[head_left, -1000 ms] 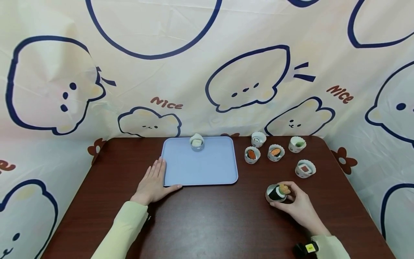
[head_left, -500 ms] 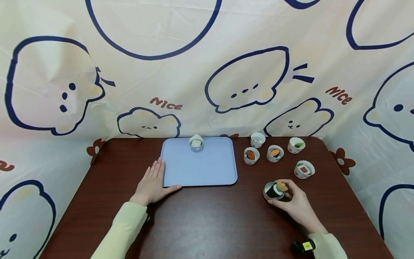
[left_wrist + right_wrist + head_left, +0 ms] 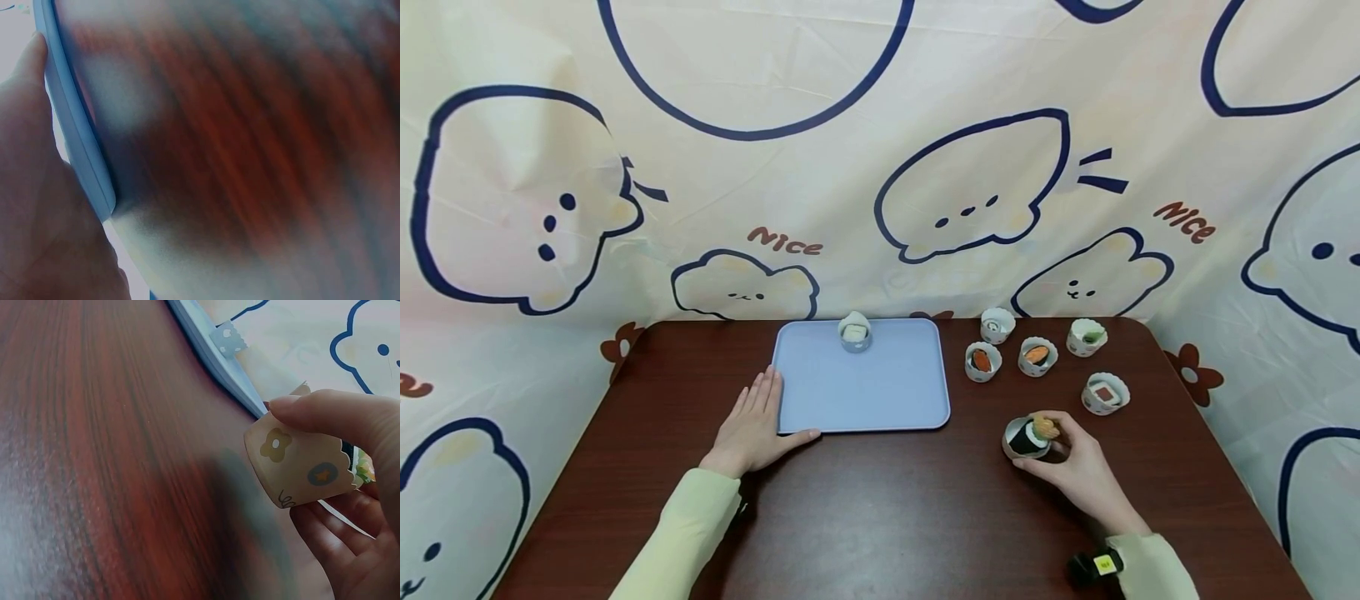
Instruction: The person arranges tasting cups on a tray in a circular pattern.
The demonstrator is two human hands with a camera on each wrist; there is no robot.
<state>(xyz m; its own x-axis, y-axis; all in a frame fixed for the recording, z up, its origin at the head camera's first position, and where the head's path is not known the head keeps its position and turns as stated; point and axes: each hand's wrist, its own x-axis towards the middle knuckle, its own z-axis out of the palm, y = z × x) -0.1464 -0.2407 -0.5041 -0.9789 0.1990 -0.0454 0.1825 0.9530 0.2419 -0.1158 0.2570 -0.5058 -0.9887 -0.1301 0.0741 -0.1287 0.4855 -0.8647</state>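
Observation:
My right hand (image 3: 1081, 463) pinches a patterned paper baking cup (image 3: 300, 459) between thumb and fingers, at the right of the dark wooden table. Inside the cup is a toy-like sushi roll (image 3: 1028, 440) with a black wrapper, white filling and an orange-yellow top. My left hand (image 3: 747, 433) lies with straight fingers along the left edge of the light blue tray (image 3: 865, 392), its thumb at the near left corner. Near the tray's far edge stands a paper cup (image 3: 855, 332) with a pale green-white piece in it.
Right of the tray, several paper cups stand on the table (image 3: 887, 517): one with a white swirl piece (image 3: 997, 326), two with orange-topped pieces, one with a green piece (image 3: 1086, 337) and one with a white-and-red square (image 3: 1105, 393). A printed cloth (image 3: 850, 192) hangs behind.
My right hand has shifted slightly left with the cup and sushi roll in it. The left hand and the tray stay where they were.

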